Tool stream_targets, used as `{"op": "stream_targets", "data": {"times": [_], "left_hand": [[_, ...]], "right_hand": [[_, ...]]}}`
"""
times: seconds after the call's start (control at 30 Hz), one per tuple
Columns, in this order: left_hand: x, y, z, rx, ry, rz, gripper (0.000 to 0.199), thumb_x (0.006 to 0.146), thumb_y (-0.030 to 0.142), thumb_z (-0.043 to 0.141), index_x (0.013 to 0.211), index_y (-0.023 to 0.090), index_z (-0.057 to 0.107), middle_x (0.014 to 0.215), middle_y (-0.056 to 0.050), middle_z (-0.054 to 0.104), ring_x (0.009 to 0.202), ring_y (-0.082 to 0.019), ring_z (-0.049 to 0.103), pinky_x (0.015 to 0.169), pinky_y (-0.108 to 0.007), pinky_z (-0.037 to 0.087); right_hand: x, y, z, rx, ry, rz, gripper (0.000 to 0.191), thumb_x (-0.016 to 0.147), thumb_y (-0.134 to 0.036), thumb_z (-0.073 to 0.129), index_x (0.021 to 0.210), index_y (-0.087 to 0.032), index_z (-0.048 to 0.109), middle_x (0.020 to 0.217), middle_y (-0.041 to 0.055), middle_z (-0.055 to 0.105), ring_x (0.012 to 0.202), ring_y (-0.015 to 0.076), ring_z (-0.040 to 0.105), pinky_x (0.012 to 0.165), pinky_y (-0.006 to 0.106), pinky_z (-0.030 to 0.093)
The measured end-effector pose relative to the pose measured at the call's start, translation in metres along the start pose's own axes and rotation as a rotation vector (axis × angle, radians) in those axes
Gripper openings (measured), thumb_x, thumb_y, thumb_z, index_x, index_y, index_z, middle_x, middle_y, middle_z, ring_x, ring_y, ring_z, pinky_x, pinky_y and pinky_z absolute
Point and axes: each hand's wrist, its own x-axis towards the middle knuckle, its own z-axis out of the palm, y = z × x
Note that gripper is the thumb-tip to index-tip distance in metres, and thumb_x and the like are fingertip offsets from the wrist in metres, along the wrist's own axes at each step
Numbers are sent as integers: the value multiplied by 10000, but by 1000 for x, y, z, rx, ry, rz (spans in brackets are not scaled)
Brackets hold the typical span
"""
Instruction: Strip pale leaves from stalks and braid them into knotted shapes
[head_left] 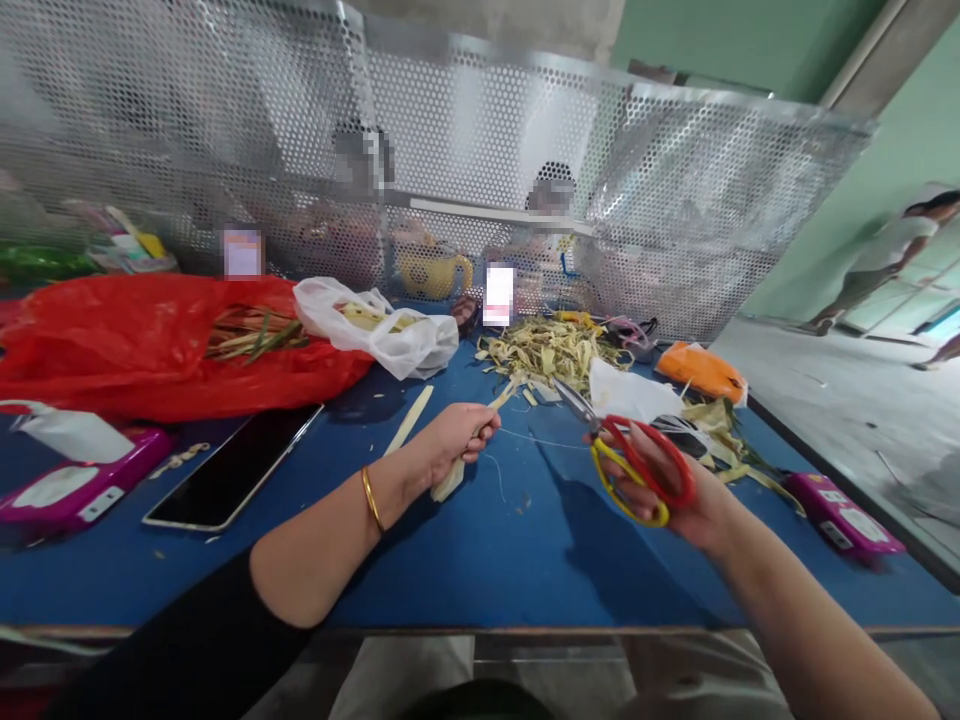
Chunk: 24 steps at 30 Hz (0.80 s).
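Left hand [450,440] pinched on pale leaf strip [466,455] just above blue tabletop [480,560] — looks light, floppy, I'd hold near cut end. Right hand [675,490] closed round scissors [630,465] — blades parted.

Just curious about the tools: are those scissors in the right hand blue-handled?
No, the scissors in the right hand have one red loop handle and one yellow.

Table centre [480,540] free; scrap pile [551,350] blocks rear
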Motion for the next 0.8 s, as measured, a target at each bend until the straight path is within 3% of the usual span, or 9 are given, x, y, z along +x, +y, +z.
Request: {"op": "stream_targets", "data": {"times": [0.13, 0.27, 0.4, 0.6, 0.7, 0.8], "left_hand": [[-1, 1, 1, 12, 0, 5, 216, 879, 221, 440, 685, 147, 502, 566, 64, 391, 372, -15, 248, 360, -148, 170], [-4, 0, 3, 11, -24, 32, 212, 868, 228, 455, 676, 148, 497, 570, 60, 398, 381, -16, 251, 361, -147, 174], [-8, 0, 6, 13, -29, 41, 214, 857, 266, 480, 678, 150, 500, 563, 63, 393, 383, -18, 242, 363, -145, 171], [-10, 1, 6, 17, -46, 35, 196, 826, 280, 512, 675, 156, 501, 561, 64, 398, 386, -20, 244, 370, -146, 173], [-10, 2, 6, 23, -41, 35, 188, 818, 272, 514, 671, 155, 499, 562, 63, 398, 385, -20, 240, 370, -149, 166], [-9, 2, 4, 25, -39, 33, 178, 811, 269, 520, 675, 155, 504, 565, 63, 396, 382, -19, 234, 368, -152, 159]], "right_hand": [[-43, 23, -8, 120, -146, -3, 493, 836, -617, 549, 1179, -266, 592, 925, 69, 616, 634, 156, 576, 462, 261, 502], [-60, 31, -5, 84, -158, 50, 490, 874, -620, 487, 1134, -230, 629, 825, 57, 625, 499, 104, 534, 413, 208, 436], [-50, 35, 8, -8, -58, 164, 519, 824, -656, 540, 972, -169, 642, 721, 36, 615, 404, 72, 496, 377, 187, 410], [-22, 33, 23, -88, -20, 88, 504, 791, -666, 571, 907, -175, 580, 631, -19, 562, 368, 69, 439, 344, 198, 393], [-11, 28, 23, -270, 57, 25, 488, 776, -670, 580, 797, -186, 525, 562, -53, 511, 341, 65, 420, 336, 195, 374], [0, 25, 19, -510, 162, 51, 460, 785, -666, 552, 819, -211, 494, 563, -61, 517, 324, 89, 430, 332, 222, 362]]}}
